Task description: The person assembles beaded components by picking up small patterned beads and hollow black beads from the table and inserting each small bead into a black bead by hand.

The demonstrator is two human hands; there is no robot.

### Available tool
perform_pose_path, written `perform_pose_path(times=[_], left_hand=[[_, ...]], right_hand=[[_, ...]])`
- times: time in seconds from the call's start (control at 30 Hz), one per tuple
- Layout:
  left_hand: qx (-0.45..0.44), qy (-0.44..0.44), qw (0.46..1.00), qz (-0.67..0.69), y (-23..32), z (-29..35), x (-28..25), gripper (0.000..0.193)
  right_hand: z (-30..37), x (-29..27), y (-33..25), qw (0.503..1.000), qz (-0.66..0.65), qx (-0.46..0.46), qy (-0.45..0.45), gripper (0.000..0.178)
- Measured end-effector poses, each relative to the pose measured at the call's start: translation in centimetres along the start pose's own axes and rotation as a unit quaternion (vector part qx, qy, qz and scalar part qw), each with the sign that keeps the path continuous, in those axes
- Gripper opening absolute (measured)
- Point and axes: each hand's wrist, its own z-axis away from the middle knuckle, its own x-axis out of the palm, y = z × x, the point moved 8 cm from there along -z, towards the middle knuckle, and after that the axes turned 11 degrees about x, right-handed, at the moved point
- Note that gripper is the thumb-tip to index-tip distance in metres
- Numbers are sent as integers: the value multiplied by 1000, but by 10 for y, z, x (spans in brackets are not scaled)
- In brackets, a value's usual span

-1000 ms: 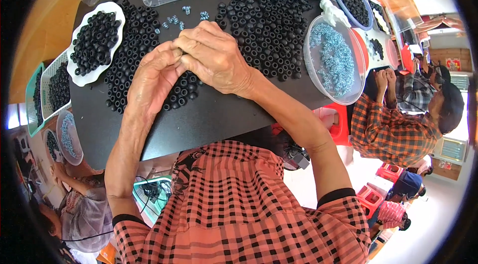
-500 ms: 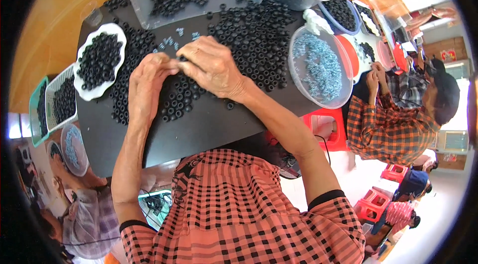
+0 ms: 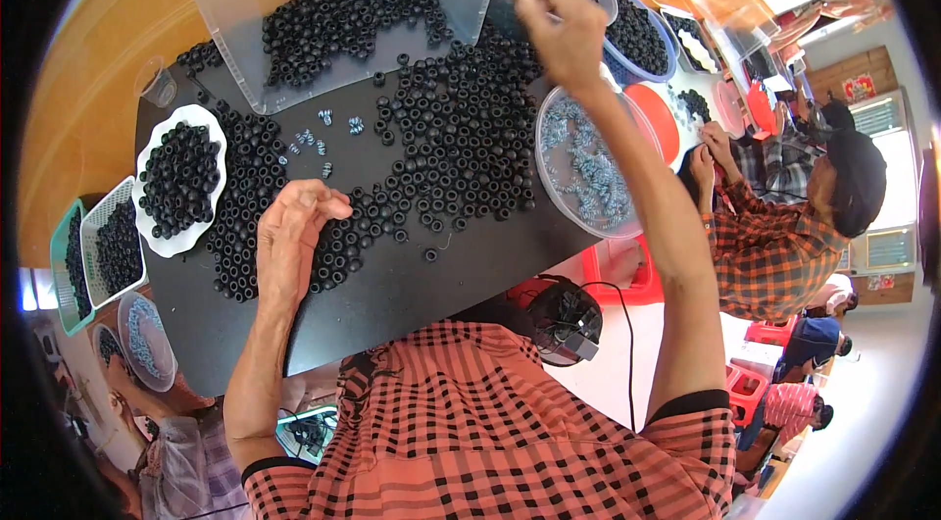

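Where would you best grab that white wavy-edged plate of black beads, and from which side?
Probably grip the plate by its near rim, with the left hand coming from the near side: there the wavy white rim sticks out past the heaped black beads, while loose beads crowd its right side.

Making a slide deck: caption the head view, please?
Left hand beside loose black beads on a dark table, right hand out near a clear bin.

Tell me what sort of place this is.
Probably a small hand-assembly workshop: loose black beads cover much of the dark table, a round clear tub holds small blue pieces, and another person in a checked shirt is close by.
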Motion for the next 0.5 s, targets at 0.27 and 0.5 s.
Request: perform_pose_path(times=[0.27, 0.5], left_hand=[[2, -1, 1000, 28, -1, 4, -1, 21], [0, 6, 999, 43, 0, 2, -1, 21]], right_hand=[[9, 38, -6, 996, -62, -48, -28, 12], [24, 122, -18, 965, 102, -91, -224, 18]])
